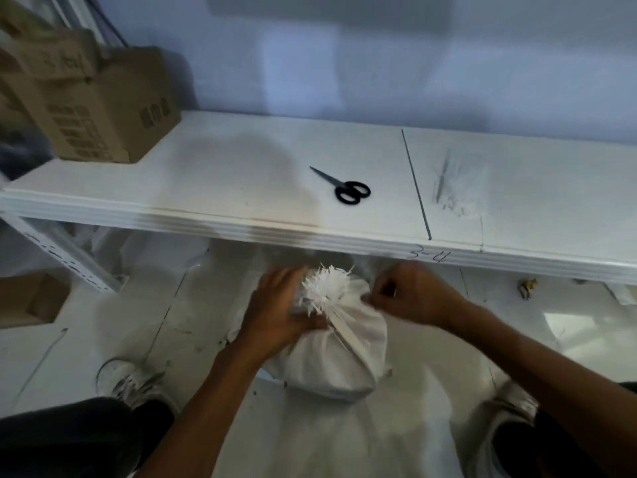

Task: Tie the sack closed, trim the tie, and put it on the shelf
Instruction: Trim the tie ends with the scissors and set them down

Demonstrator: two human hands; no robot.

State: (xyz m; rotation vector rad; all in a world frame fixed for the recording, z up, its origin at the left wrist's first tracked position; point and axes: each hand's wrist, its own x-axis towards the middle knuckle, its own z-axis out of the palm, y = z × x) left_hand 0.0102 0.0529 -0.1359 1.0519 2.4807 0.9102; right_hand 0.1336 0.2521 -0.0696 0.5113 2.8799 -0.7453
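The white sack (339, 353) stands on the floor between the person's feet, just near of the shelf (241, 219). Its neck is gathered, frayed ends fanning out above, and a pale tie (339, 327) lies across the cloth. The left hand (279, 315) presses on the gathered neck, its grip closed on the sack; the right hand (410, 294) pinches something at the neck's right side, probably the tie's end. Tying seems underway. The scissors (344, 188) lie untouched on the shelf, so trimming and shelving remain.
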